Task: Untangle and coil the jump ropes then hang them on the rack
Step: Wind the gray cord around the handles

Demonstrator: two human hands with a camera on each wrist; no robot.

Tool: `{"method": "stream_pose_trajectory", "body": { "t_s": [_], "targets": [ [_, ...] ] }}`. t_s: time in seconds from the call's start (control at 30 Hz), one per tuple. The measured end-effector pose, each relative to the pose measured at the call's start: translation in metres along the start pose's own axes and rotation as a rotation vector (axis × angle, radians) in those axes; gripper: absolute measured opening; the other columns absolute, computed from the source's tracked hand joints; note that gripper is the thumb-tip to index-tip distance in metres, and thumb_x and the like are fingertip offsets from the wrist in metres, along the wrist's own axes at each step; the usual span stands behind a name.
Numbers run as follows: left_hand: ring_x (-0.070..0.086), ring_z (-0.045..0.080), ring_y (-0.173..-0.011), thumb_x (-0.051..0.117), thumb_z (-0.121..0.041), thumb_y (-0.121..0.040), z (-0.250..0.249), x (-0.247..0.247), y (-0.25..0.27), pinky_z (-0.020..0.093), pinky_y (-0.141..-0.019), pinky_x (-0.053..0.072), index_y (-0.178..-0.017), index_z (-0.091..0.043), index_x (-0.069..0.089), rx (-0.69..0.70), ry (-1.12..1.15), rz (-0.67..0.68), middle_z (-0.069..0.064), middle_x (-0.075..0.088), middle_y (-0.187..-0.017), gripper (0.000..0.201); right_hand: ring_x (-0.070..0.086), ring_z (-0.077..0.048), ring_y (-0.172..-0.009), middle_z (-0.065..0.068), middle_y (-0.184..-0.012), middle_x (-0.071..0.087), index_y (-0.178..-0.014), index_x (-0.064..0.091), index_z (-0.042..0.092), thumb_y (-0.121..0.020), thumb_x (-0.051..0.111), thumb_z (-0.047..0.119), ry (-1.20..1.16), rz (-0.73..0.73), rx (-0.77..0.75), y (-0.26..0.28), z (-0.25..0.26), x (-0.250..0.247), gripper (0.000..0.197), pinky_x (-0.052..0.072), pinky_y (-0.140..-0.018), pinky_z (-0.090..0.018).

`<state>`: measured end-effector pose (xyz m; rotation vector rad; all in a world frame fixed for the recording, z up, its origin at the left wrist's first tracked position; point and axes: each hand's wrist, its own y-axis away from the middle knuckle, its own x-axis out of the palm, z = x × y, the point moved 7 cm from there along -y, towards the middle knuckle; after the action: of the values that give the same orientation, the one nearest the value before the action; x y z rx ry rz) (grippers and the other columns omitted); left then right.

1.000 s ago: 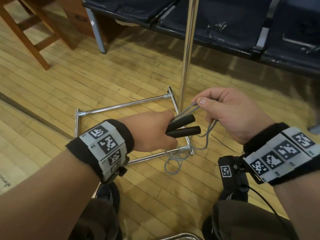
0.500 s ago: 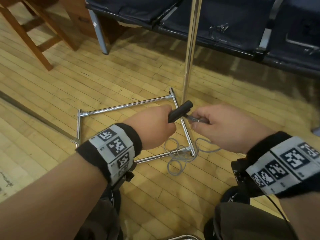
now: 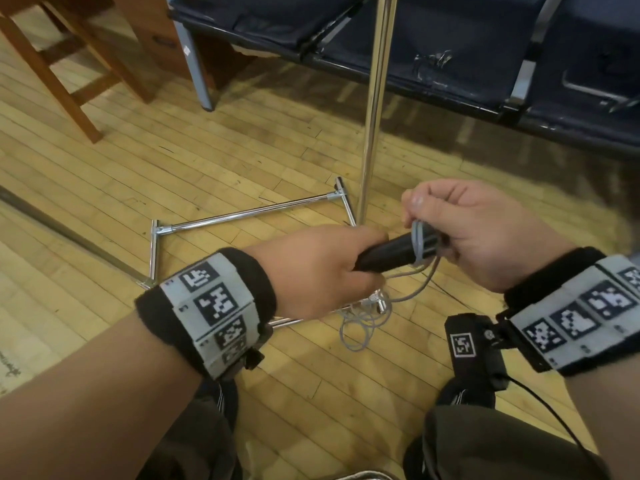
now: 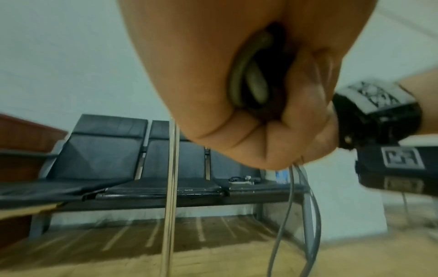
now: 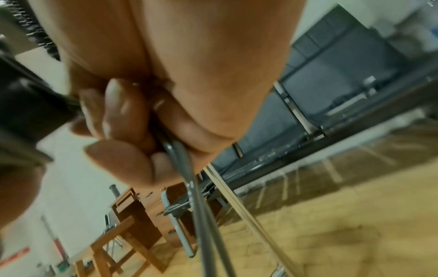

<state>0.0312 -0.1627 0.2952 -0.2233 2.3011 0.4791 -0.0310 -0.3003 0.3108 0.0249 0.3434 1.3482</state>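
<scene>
My left hand (image 3: 322, 271) grips the black jump rope handles (image 3: 388, 252), which point right toward my right hand (image 3: 467, 230). A loop of the grey rope (image 3: 417, 239) lies around the handles' free end, and my right thumb and fingers pinch it there. The rest of the rope drops to a loose pile (image 3: 363, 323) on the floor by the rack base. In the left wrist view my left hand (image 4: 249, 93) is a fist with rope strands (image 4: 286, 215) hanging below. The right wrist view shows my right hand's fingers (image 5: 123, 116) curled on the rope (image 5: 203, 215).
The rack's chrome pole (image 3: 374, 98) rises just behind my hands from a rectangular chrome base (image 3: 249, 213) on the wooden floor. A row of dark bench seats (image 3: 450, 46) stands behind it. Wooden furniture (image 3: 69, 81) stands at the back left. My knees are at the bottom edge.
My right hand dropped to the handles' end, then rose again, laying a turn of grey rope around the handles. My left hand kept its grip and turned the handles slightly.
</scene>
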Motion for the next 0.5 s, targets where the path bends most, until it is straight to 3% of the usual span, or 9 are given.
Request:
{"method": "stream_pose_trajectory", "body": {
  "t_s": [0.03,0.1,0.17,0.2,0.27,0.33,0.37,0.43,0.5],
  "targets": [
    [0.057,0.001,-0.061,0.063,-0.040,-0.100,-0.002,-0.004,0.001,0.015,-0.052,0.042,-0.086,-0.052,0.049,0.033,0.093,-0.017,-0.017,0.063,-0.077,0.023,0.052,-0.014,-0.054,-0.005,-0.066,0.057,-0.081,0.064,0.008,-0.092,0.056,0.046,-0.064,0.016,0.020,-0.001,-0.003,0.003,0.039,0.046,-0.048,-0.019],
    [0.054,0.001,-0.051,0.064,-0.037,-0.098,-0.007,-0.009,0.003,0.016,-0.048,0.043,-0.090,-0.059,0.054,0.089,0.312,-0.028,-0.018,0.062,-0.070,0.025,0.050,-0.012,-0.049,-0.003,-0.061,0.055,-0.086,0.067,0.009,-0.104,0.051,0.028,-0.111,0.010,0.069,-0.004,-0.012,0.014,0.031,0.046,-0.047,-0.020],
    [0.049,0.007,-0.047,0.065,-0.035,-0.093,-0.001,-0.015,0.001,0.025,-0.044,0.042,-0.095,-0.054,0.061,0.068,0.523,-0.064,-0.011,0.058,-0.064,0.020,0.044,-0.014,-0.046,-0.002,-0.055,0.049,-0.099,0.066,0.000,-0.108,0.045,0.015,-0.118,-0.025,0.157,-0.008,-0.024,0.023,0.027,0.048,-0.049,-0.028],
    [0.047,0.010,-0.046,0.066,-0.034,-0.091,0.007,-0.019,0.000,0.029,-0.044,0.040,-0.095,-0.052,0.062,0.015,0.599,-0.099,-0.009,0.055,-0.063,0.019,0.040,-0.015,-0.047,-0.001,-0.055,0.045,-0.099,0.063,-0.004,-0.109,0.043,0.020,-0.103,-0.022,0.176,-0.009,-0.028,0.026,0.032,0.046,-0.053,-0.035],
    [0.046,0.012,-0.045,0.067,-0.033,-0.089,0.029,-0.028,0.000,0.029,-0.044,0.040,-0.101,-0.043,0.063,-0.122,0.669,-0.190,-0.008,0.054,-0.062,0.017,0.038,-0.016,-0.049,0.002,-0.057,0.041,-0.091,0.062,0.005,-0.109,0.041,0.036,0.005,0.024,0.176,-0.010,-0.029,0.032,0.042,0.043,-0.055,-0.040],
    [0.049,0.009,-0.045,0.066,-0.030,-0.094,0.047,-0.038,0.003,0.028,-0.044,0.042,-0.105,-0.035,0.061,-0.252,0.545,-0.300,-0.008,0.057,-0.065,0.013,0.045,-0.010,-0.048,0.009,-0.056,0.047,-0.091,0.066,0.019,-0.106,0.044,0.045,0.271,0.102,0.160,-0.005,-0.021,0.039,0.037,0.045,-0.051,-0.034],
    [0.052,0.006,-0.045,0.064,-0.029,-0.097,0.051,-0.040,0.004,0.024,-0.044,0.042,-0.103,-0.035,0.060,-0.295,0.376,-0.326,-0.008,0.060,-0.067,0.009,0.049,-0.004,-0.048,0.011,-0.057,0.053,-0.093,0.066,0.026,-0.104,0.046,0.048,0.445,0.151,0.132,-0.002,-0.015,0.043,0.032,0.045,-0.050,-0.031],
    [0.057,0.005,-0.053,0.058,-0.027,-0.100,0.046,-0.035,0.002,0.020,-0.046,0.039,-0.101,-0.034,0.055,-0.325,0.027,-0.277,-0.009,0.060,-0.074,0.007,0.056,-0.006,-0.056,0.009,-0.065,0.060,-0.089,0.065,0.026,-0.101,0.050,0.049,0.699,0.227,0.023,0.003,-0.003,0.052,0.030,0.047,-0.052,-0.028],
    [0.054,0.003,-0.065,0.054,-0.025,-0.102,0.038,-0.018,-0.002,0.022,-0.051,0.034,-0.101,-0.035,0.048,-0.296,-0.142,-0.159,-0.010,0.058,-0.081,0.012,0.054,-0.006,-0.057,0.007,-0.063,0.058,-0.082,0.063,0.022,-0.100,0.052,0.048,0.804,0.212,-0.024,0.004,0.007,0.051,0.033,0.042,-0.050,-0.021]
  ]
}}
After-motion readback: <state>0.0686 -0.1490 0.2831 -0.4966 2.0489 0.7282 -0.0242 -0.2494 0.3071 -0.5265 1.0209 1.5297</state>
